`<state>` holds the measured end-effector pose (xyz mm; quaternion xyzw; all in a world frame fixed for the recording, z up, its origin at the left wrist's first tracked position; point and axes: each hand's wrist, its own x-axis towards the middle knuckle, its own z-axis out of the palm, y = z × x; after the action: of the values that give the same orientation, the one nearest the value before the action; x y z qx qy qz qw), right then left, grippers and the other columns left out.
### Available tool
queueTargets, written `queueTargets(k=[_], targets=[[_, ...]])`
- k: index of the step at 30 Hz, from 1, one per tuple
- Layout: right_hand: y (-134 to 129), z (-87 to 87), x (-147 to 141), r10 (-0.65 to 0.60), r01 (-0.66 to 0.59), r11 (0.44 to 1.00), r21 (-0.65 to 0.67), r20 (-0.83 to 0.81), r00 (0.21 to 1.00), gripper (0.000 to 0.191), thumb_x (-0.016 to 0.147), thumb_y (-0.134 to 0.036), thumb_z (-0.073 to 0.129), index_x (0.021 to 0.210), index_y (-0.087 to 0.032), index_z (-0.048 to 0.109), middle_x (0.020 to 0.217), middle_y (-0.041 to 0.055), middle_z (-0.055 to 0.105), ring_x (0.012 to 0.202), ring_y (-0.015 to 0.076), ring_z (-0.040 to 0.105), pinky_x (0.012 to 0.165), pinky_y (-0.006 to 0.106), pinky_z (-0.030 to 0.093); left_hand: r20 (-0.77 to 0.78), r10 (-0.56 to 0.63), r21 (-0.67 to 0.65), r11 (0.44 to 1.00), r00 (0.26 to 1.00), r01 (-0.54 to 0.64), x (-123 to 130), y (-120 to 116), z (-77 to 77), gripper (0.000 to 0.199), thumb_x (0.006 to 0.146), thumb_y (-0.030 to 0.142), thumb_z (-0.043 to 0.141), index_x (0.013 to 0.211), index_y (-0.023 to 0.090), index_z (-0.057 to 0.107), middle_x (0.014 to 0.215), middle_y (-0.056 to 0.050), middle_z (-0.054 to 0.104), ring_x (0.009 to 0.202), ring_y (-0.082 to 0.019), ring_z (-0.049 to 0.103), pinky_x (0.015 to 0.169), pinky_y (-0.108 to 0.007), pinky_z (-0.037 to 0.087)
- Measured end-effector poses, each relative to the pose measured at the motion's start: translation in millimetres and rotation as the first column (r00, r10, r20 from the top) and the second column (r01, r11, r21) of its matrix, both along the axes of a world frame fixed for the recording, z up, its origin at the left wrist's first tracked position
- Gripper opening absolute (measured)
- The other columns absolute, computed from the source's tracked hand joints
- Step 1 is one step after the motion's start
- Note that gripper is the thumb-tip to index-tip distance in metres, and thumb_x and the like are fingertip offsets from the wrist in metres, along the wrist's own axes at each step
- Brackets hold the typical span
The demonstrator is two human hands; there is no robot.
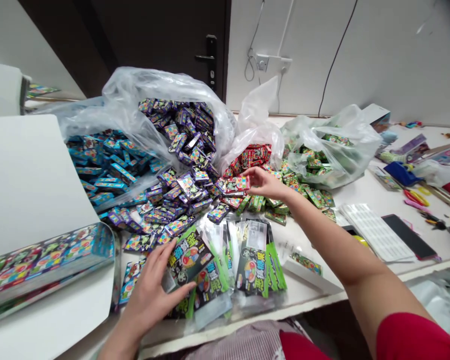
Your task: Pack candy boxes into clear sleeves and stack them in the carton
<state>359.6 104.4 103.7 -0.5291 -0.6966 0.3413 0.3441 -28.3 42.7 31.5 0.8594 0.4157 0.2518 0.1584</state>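
My right hand [260, 183] pinches a small red packet [238, 185] at the front of the red pile [253, 156]. Near the table's front edge, my left hand [155, 285] holds a black and green printed pouch [190, 256] between thumb and fingers. More such pouches [252, 267] lie fanned out to its right. Purple packets [187, 187] spill from a clear plastic bag behind my left hand. Green packets [315, 195] lie beyond my right forearm.
Blue packets [116, 165] fill a bag at the left, beside a large white box [33, 165]. At the right are a white open box [313, 272], a white sheet stack [375, 232], a dark phone [408, 237] and scissors [416, 197].
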Motion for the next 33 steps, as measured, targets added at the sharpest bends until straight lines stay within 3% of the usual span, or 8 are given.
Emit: queueTargets(k=[3, 8, 11, 19, 24, 27, 30, 33], targets=[[-52.4, -10.0, -9.4, 0.029, -0.042, 0.998, -0.049, -0.236, 0.971, 0.054, 0.075, -0.023, 0.067, 0.124, -0.022, 0.045, 0.125, 0.0088, 0.054, 0.101, 0.0157, 0.061, 0.088, 0.032, 0.051, -0.009, -0.041, 0.024, 0.999, 0.999, 0.041, 1.9, -3.9, 1.5, 0.083, 0.077, 0.053, 0.064, 0.147, 0.031, 0.024, 0.134, -0.010, 0.047, 0.122, -0.032, 0.050, 0.103, -0.050, 0.044], [-114.2, -35.5, -23.1, -0.023, 0.037, 0.989, 0.141, -0.095, 0.995, 0.018, 0.080, -0.024, 0.067, 0.097, -0.020, 0.064, 0.121, 0.0094, 0.057, 0.116, 0.0200, 0.055, 0.100, 0.039, 0.044, -0.044, -0.030, -0.003, 1.000, 0.999, 0.029, 2.6, -9.7, 1.9, 0.084, 0.076, 0.057, 0.064, 0.146, 0.031, 0.025, 0.134, -0.011, 0.045, 0.123, -0.034, 0.049, 0.102, -0.054, 0.043], [-132.0, -49.0, -26.0, -0.040, 0.055, 0.965, 0.254, -0.064, 0.997, 0.017, 0.079, -0.026, 0.070, 0.094, -0.020, 0.065, 0.121, 0.0111, 0.061, 0.115, 0.0225, 0.057, 0.099, 0.042, 0.043, -0.048, -0.023, -0.018, 1.000, 0.999, 0.022, 3.4, -11.6, 3.0, 0.086, 0.075, 0.060, 0.064, 0.146, 0.031, 0.026, 0.135, -0.012, 0.045, 0.124, -0.035, 0.047, 0.103, -0.056, 0.042], [-130.1, -50.5, -7.1, 0.162, -0.156, 0.984, -0.092, 0.063, 0.985, 0.023, 0.082, -0.014, 0.057, 0.104, -0.019, 0.063, 0.139, 0.0113, 0.050, 0.128, 0.0236, 0.048, 0.105, 0.044, 0.038, -0.043, -0.054, -0.003, 0.999, 0.998, 0.054, 7.6, -14.9, 7.3, 0.087, 0.075, 0.061, 0.063, 0.146, 0.028, 0.026, 0.134, -0.012, 0.045, 0.124, -0.034, 0.047, 0.104, -0.053, 0.042], [-134.2, -56.3, -28.5, -0.206, 0.220, 0.975, 0.014, 0.415, 0.886, 0.045, 0.084, -0.035, 0.062, 0.125, -0.016, 0.055, 0.145, 0.0178, 0.038, 0.136, 0.0310, 0.034, 0.110, 0.050, 0.030, -0.051, -0.063, 0.001, 0.998, 0.997, 0.063, 7.7, -16.0, 3.0, 0.086, 0.075, 0.060, 0.064, 0.146, 0.028, 0.027, 0.133, -0.011, 0.045, 0.124, -0.033, 0.047, 0.103, -0.051, 0.043], [-143.1, -65.2, -51.7, -0.259, 0.299, 0.954, 0.020, 0.557, 0.789, 0.072, 0.071, -0.048, 0.073, 0.130, -0.014, 0.051, 0.137, 0.0211, 0.044, 0.128, 0.0380, 0.040, 0.103, 0.054, 0.036, -0.050, -0.095, -0.029, 0.995, 0.994, 0.093, 9.5, -15.4, 2.3, 0.086, 0.075, 0.057, 0.066, 0.146, 0.028, 0.026, 0.134, -0.011, 0.044, 0.125, -0.032, 0.046, 0.104, -0.050, 0.042], [-147.4, -65.0, -63.6, -0.309, 0.325, 0.943, 0.068, 0.535, 0.786, 0.059, 0.073, -0.038, 0.072, 0.124, -0.015, 0.054, 0.125, 0.0172, 0.054, 0.119, 0.0342, 0.048, 0.099, 0.052, 0.040, -0.059, -0.138, -0.070, 0.989, 0.989, 0.134, 12.3, -14.5, 5.5, 0.086, 0.076, 0.051, 0.069, 0.146, 0.028, 0.025, 0.134, -0.011, 0.043, 0.125, -0.031, 0.046, 0.106, -0.049, 0.040], [-147.2, -45.4, -64.6, -0.305, 0.236, 0.946, 0.223, 0.358, 0.882, 0.060, 0.073, -0.031, 0.071, 0.128, -0.020, 0.049, 0.131, 0.0134, 0.050, 0.123, 0.0287, 0.046, 0.104, 0.048, 0.038, -0.071, -0.176, -0.072, 0.983, 0.982, 0.171, 14.4, -14.3, 10.5, 0.087, 0.076, 0.047, 0.070, 0.147, 0.028, 0.023, 0.134, -0.011, 0.042, 0.126, -0.030, 0.043, 0.108, -0.050, 0.037]])
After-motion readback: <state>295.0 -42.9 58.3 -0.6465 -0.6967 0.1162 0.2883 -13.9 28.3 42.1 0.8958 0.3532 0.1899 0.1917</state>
